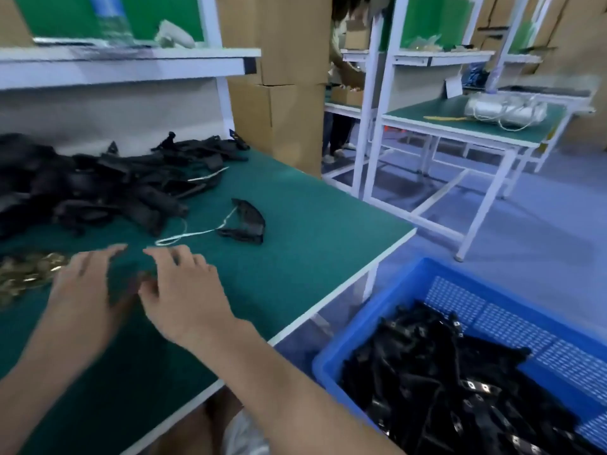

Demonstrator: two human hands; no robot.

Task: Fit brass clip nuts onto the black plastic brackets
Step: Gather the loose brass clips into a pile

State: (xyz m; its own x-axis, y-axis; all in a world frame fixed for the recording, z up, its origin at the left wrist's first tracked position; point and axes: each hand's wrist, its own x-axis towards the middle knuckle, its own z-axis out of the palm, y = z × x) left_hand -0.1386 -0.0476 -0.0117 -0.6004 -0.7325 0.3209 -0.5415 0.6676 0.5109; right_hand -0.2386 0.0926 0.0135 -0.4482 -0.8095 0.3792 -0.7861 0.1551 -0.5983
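Observation:
A heap of black plastic brackets point(98, 185) lies at the back left of the green table point(312, 224). Brass clip nuts point(26, 274) are piled at the left edge, just left of my left hand point(82, 290). Both hands hover side by side over the mat with fingers spread and relaxed, holding nothing; the picture is blurred by motion. My right hand point(187, 290) is beside the left, its fingers pointing away from me. A single black bracket point(248, 224) with a white string point(187, 234) lies beyond my right hand.
A blue crate point(410, 290) with several black brackets carrying nuts stands on the floor at the lower right. Cardboard boxes point(279, 93) stack behind the table. Another green workbench point(476, 123) stands to the right; a person stands behind the boxes.

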